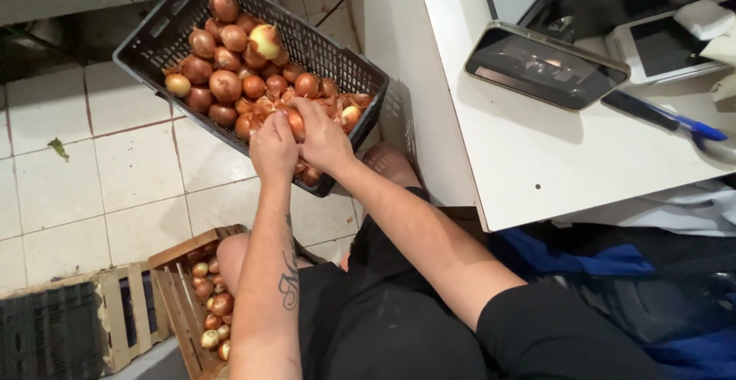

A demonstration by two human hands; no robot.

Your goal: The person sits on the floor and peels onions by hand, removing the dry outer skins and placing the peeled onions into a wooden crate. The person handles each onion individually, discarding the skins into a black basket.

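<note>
Fingers (285,123) of 2 hands gripping 1 onion (295,121), 1 dark crate (153,31), 2 wooden crates (178,261)

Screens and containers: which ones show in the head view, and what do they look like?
Dark plastic crate: on the tiled floor, lattice walls, brown onions; both hands over it.
Wooden crate: lower left, slatted, onions inside.
Phone: white counter, dark glossy screen.
Tablet-like screen: counter's far right, white frame, dark screen.
</note>
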